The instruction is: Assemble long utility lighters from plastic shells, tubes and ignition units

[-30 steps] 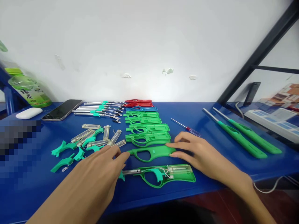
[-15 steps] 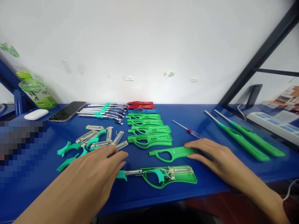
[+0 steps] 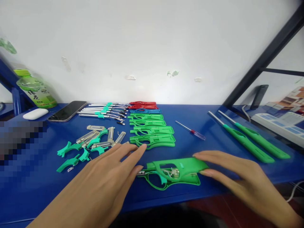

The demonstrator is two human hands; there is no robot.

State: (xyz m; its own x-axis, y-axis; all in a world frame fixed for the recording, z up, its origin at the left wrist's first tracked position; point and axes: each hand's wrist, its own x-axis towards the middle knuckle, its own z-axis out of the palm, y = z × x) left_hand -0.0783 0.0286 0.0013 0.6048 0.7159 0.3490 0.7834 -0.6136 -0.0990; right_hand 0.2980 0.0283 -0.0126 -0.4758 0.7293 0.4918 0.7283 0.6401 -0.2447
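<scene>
Right hand (image 3: 244,174) pinches the end of a smooth green plastic shell (image 3: 190,164), overlapping an open green plastic half-shell (image 3: 192,180) near the front edge of the blue bench (image 3: 220,142). Left hand (image 3: 106,174) curves beside the silver metal tube (image 3: 142,173); grip cannot be told. Rear-left corner: green-capped bottle (image 3: 35,90), label illegible.

Left hand (image 3: 106,174): palm down, fingers slightly bent, thumb and forefinger parted. Right hand (image 3: 244,177): thumb and fingertips in a pinch. Forearms (image 3: 59,209) bare, angled inward.
</scene>
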